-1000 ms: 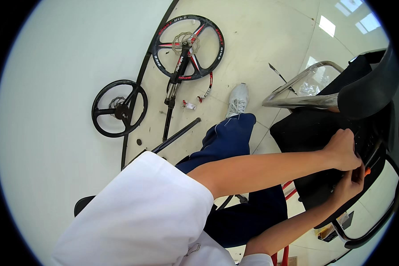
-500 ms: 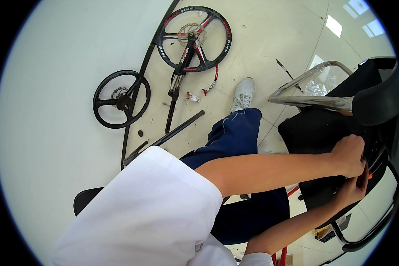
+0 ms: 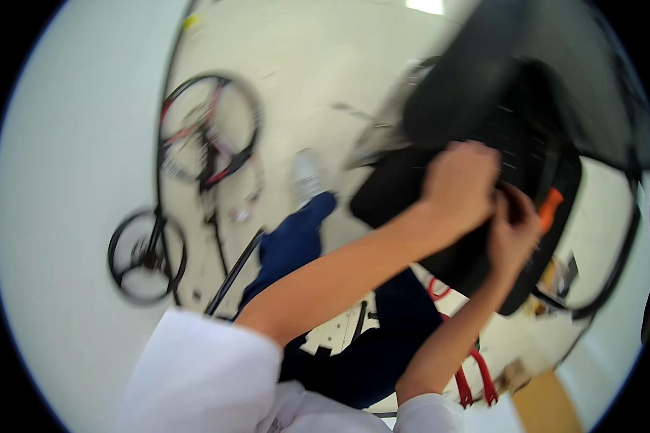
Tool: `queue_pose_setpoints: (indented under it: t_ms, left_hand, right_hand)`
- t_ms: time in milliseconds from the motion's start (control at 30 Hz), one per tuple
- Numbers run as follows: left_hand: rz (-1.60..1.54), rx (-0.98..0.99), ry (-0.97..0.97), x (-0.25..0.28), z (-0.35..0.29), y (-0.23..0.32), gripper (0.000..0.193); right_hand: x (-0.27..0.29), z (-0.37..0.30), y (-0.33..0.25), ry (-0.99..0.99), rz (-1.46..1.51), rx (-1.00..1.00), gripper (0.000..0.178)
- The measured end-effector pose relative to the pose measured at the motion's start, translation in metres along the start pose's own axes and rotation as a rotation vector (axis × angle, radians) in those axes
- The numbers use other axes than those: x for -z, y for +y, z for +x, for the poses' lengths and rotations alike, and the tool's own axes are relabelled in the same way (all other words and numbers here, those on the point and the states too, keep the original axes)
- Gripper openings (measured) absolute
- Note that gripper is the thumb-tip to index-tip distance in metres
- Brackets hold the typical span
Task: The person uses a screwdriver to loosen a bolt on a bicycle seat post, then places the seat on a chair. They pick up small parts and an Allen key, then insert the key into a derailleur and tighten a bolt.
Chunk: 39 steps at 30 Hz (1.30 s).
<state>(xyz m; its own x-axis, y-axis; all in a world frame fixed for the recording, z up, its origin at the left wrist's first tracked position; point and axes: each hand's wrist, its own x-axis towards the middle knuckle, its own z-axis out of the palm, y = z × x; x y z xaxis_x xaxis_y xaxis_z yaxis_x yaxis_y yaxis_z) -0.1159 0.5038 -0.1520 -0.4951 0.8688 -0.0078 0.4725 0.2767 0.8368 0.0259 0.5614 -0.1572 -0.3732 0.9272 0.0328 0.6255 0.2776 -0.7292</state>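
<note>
Above a black chair seat [image 3: 393, 189], my left hand [image 3: 464, 180] is closed, its back turned up and its outline smeared by motion. My right hand [image 3: 514, 229] is just beside it, fingers bent and pressed together close to the left fingertips. Whatever is between the fingers is hidden. An orange handle-like piece [image 3: 551, 209] lies on the seat right by my right hand; the blur hides what it belongs to.
Two bicycle wheels lie at left: a larger one [image 3: 256, 119] joined to a black fork, and a smaller black one [image 3: 113, 254]. A dark tube [image 3: 235, 273] lies beside my leg. Red handles [image 3: 485, 375] and a cardboard box [image 3: 513, 375] are at lower right.
The view has swung, so the chair and both hands appear further left and higher, and the wheels lower left. More of the orange piece shows. Both hands stay close together.
</note>
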Motion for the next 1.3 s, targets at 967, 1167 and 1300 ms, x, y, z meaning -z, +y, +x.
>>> queue_pose_setpoints:
  t_ms: [967,1167,1300]
  left_hand:
    - [-0.142,-0.125,-0.201,-0.015,-0.005,0.023,0.012]
    - [-0.017,-0.176,-0.292,-0.016,-0.009,0.018,0.018]
    - [0.100,-0.183,-0.309,-0.018,-0.014,0.022,0.020]
  right_hand:
    - [0.020,-0.008,-0.028,0.236,0.567,-0.148,0.012]
    - [0.054,-0.010,-0.014,0.492,0.535,-0.190,0.009]
    - [0.085,-0.016,0.008,0.606,0.383,-0.312,0.013]
